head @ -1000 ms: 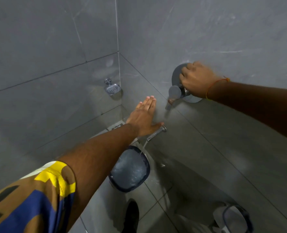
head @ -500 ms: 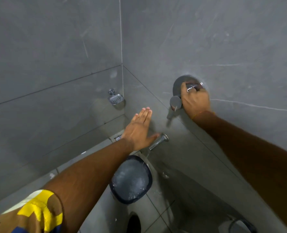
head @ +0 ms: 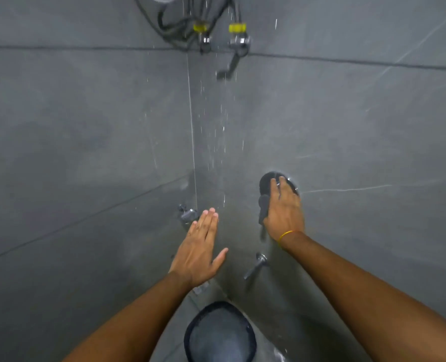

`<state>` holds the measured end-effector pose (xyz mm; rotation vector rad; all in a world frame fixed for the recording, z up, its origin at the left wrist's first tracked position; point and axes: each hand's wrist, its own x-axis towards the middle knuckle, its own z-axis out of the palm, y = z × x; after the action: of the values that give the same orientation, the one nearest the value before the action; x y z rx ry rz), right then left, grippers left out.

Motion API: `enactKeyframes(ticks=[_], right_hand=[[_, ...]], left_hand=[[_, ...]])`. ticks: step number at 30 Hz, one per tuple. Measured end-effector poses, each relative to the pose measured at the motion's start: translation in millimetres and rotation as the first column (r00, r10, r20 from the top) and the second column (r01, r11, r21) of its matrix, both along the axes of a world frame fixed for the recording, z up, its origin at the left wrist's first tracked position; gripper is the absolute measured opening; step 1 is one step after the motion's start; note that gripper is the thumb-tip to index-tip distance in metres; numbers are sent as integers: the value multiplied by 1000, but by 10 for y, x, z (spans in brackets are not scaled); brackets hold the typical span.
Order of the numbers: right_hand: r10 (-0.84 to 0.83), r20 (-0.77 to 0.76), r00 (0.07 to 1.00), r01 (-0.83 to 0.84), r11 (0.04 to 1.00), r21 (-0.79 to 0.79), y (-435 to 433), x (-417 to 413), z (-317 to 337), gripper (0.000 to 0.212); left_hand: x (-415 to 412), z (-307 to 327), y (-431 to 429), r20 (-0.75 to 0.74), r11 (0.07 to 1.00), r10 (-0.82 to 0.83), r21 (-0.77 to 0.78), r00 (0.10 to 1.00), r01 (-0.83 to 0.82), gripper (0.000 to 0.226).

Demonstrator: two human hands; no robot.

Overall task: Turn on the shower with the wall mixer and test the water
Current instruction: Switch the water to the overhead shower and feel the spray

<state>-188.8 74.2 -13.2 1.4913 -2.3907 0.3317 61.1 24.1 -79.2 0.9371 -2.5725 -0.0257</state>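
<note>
Grey tiled shower corner, water drops [head: 220, 131] falling down the middle. Right hand [head: 283, 212] lies over the round wall mixer [head: 267, 182] on the right wall, fingers laid on its plate, palm covering the lever; whether it grips, cannot tell. Left hand [head: 199, 250] open flat, fingers together, under the drops, touching nothing. Spout [head: 256, 267] just below mixer, bucket [head: 220, 333] near bottom, soap dish [head: 188, 214] beside left fingertips, valves [head: 239, 39] far top.

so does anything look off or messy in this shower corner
Mostly no. The one untidy spot is the top of the wall: loose dark hoses hang tangled around two valves with yellow bands. Drops of water fall toward the open left hand; the right hand is on the wall mixer.
</note>
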Motion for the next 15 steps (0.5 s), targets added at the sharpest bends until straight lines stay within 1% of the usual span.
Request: enactKeyframes(ticks=[1, 4, 6, 9, 15], right_hand=[[18, 4, 1000, -17, 998, -59, 114, 181, 146, 98], [89, 22, 996, -82, 974, -211, 506, 758, 654, 96], [126, -27, 992, -129, 950, -286, 771, 1089, 993, 91], [140, -127, 982, -178, 912, -369, 1130, 1504, 1541, 77], [107, -234, 966, -213, 842, -496, 1738, 2015, 2609, 78]], left_hand=[[102, 157, 86, -15, 1000, -8, -28, 1000, 7, 90], [437, 737, 356, -65, 993, -24, -114, 998, 17, 90], [664, 1165, 539, -113, 981, -45, -193, 993, 22, 89], [973, 1821, 789, -157, 950, -78, -312, 984, 26, 89], [1390, 3058, 1247, -260, 882, -122, -471, 958, -15, 88]])
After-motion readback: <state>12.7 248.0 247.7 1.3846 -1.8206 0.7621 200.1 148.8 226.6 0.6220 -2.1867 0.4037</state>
